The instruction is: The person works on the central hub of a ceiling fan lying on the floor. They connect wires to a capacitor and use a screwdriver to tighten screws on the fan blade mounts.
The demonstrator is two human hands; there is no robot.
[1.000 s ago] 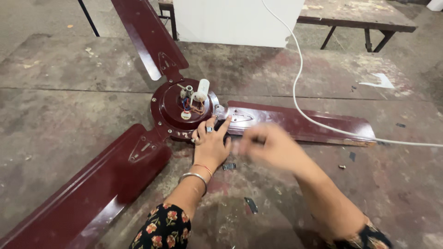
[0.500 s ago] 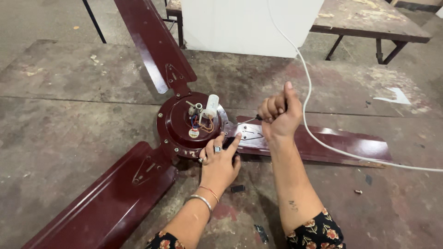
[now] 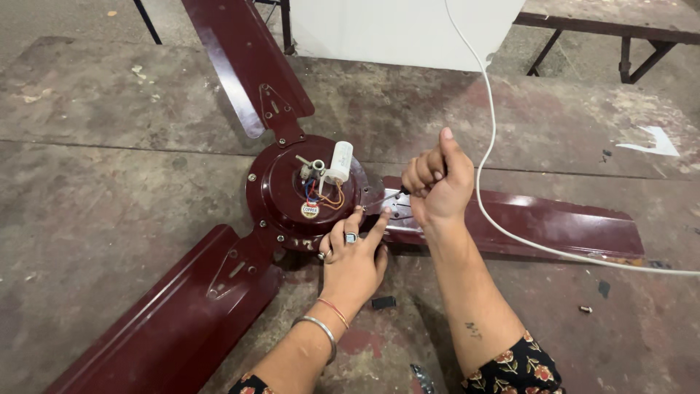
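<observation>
Fan motor [image 3: 306, 193] | left hand [image 3: 355, 261] stays flat on rim | right hand [image 3: 436, 186] grip stays fisted on screwdriver [image 3: 390, 195], tip now nearer blade bracket

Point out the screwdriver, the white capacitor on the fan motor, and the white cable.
screwdriver [image 3: 390, 195], head view, on its metal shaft.
white capacitor [image 3: 340, 161], head view, on the middle of its body.
white cable [image 3: 487, 153], head view, on the stretch beside the right hand.

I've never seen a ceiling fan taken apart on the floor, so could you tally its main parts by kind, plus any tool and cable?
Maroon fan blades: 3
Maroon motor hub: 1
White capacitor: 1
Screwdriver in the right hand: 1
White cable: 1
Total: 7
</observation>
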